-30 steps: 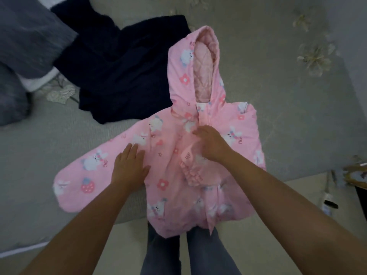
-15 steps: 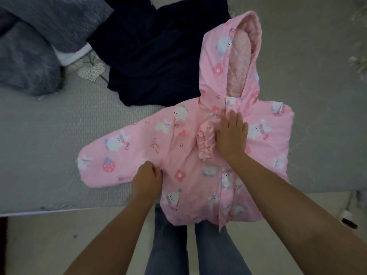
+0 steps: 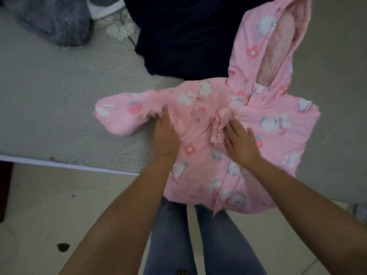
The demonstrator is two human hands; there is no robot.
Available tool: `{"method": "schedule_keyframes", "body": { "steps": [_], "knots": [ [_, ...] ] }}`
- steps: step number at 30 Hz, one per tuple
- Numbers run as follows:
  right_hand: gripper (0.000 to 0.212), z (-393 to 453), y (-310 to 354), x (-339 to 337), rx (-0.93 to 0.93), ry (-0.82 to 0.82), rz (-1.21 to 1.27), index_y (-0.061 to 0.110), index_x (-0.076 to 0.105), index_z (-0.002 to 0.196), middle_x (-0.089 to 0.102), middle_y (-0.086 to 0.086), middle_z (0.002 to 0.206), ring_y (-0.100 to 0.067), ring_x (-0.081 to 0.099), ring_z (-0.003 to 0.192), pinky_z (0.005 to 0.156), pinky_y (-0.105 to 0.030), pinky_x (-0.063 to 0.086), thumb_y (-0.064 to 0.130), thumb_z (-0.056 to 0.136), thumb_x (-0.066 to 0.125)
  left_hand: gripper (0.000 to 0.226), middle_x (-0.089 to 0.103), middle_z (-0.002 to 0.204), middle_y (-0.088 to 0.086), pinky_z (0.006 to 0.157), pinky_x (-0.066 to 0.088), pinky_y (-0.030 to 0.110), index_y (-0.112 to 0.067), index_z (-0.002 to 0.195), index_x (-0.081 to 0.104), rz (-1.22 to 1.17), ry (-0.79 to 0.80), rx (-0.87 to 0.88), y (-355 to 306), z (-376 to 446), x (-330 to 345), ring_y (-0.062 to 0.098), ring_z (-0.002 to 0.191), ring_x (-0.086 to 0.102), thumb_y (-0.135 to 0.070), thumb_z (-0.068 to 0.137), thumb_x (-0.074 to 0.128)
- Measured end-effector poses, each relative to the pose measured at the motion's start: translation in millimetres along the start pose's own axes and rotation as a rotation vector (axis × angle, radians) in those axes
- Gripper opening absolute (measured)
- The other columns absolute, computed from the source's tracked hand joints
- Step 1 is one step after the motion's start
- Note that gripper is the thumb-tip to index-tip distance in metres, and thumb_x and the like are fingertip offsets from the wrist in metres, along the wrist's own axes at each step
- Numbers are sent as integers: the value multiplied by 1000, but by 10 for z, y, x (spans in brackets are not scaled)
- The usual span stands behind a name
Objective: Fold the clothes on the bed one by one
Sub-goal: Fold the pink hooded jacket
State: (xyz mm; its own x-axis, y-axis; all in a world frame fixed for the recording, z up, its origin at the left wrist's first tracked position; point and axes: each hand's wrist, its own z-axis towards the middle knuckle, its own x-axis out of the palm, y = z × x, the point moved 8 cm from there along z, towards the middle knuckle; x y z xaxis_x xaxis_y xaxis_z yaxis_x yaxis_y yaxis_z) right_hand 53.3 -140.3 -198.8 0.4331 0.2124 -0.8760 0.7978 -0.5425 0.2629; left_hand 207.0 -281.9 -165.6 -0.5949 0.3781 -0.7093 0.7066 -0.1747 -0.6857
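Clothes lie spread over our grey bed (image 3: 59,108), and we go across them from left to right. At the far left, near the top edge, a fuzzy grey blanket (image 3: 53,18) sits bunched up, with a strip of white fabric (image 3: 103,7) just beside it. Next comes a dark navy garment (image 3: 184,36), lying flat higher up the bed and touching the upper edge of the pink jacket (image 3: 278,151).

That jacket, printed with bunnies, flowers and strawberries, lies front up at the near edge of the bed, its hem hanging a little over the side above our jeans (image 3: 198,235). Its left sleeve (image 3: 119,116) stretches out sideways over the mattress. Our left hand (image 3: 165,137) rests at the base of that sleeve, fingers curled into the fabric and bunching it at the armpit. Further right, the other sleeve is folded in across the chest, so its frilled cuff (image 3: 217,130) sits near the middle. Our right hand (image 3: 241,143) lies flat just beside that cuff, fingers straight and slightly spread, pressing down on the jacket. The hood (image 3: 256,46) points up and away at the top right, its quilted lining showing.
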Motion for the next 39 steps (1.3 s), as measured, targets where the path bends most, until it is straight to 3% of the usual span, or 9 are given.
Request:
{"method": "schedule_keyframes", "body": {
  "steps": [3,6,9,12,16,20,25,36,39],
  "knots": [
    [39,18,-175,-150,7,-17,251,-1,51,127,39,-18,142,-28,36,134,102,-29,27,-4,89,44,50,65,87,34,48,53,34,8,104,65,203,23,647,-663,-165,81,42,68,66,22,57,57],
    [31,-204,-834,-530,395,-332,572,-7,62,108,60,-23,118,-33,54,113,92,-20,33,-12,84,43,41,64,99,33,59,54,35,3,98,70,210,237,958,-1058,-466,403,42,78,67,12,61,54],
    [32,-552,-1535,-693,723,-507,730,-2,65,97,65,-22,101,-29,58,91,92,-32,39,-11,82,38,71,29,149,16,100,35,40,-19,140,37,447,772,895,-1034,-778,1044,30,134,34,15,77,43],
    [28,-775,-1938,-806,841,-607,833,13,59,86,58,-13,89,-22,50,88,87,-36,39,-4,88,36,76,15,155,4,109,20,34,-32,147,8,645,996,776,-972,-783,1357,21,141,20,5,88,38],
    [29,-502,-1723,-790,460,-280,418,-5,56,117,57,-25,116,-33,53,109,91,-34,34,7,93,47,63,50,133,15,93,39,37,-20,144,27,394,714,542,-1286,-351,1232,31,117,50,1,88,44],
    [32,-219,-1354,-518,118,76,167,-9,62,109,58,-28,117,-36,53,108,92,-37,39,8,92,41,54,49,132,19,98,35,44,-7,132,47,317,360,567,-1470,-119,1101,35,122,45,-7,79,60],
    [29,62,-1637,-900,375,-63,278,-3,64,107,63,-22,112,-33,56,104,84,-32,39,6,92,41,81,6,155,6,113,0,45,-21,146,14,624,534,339,-1144,-104,1533,23,143,-1,-37,81,59],
    [76,1234,-1811,-1013,658,-192,951,10,12,146,26,-10,150,-24,33,133,98,-28,35,27,88,57,94,-8,156,9,110,-14,38,-11,147,-3,691,511,269,-932,-80,1693,23,143,-12,-53,83,52],
    [58,1348,-1714,-1112,620,-187,1270,4,33,139,52,-13,130,-25,52,116,86,-31,46,7,86,58,95,-8,156,8,111,-14,38,-11,147,-4,693,532,264,-909,-56,1712,23,143,-12,-54,83,52]
  ]
}}
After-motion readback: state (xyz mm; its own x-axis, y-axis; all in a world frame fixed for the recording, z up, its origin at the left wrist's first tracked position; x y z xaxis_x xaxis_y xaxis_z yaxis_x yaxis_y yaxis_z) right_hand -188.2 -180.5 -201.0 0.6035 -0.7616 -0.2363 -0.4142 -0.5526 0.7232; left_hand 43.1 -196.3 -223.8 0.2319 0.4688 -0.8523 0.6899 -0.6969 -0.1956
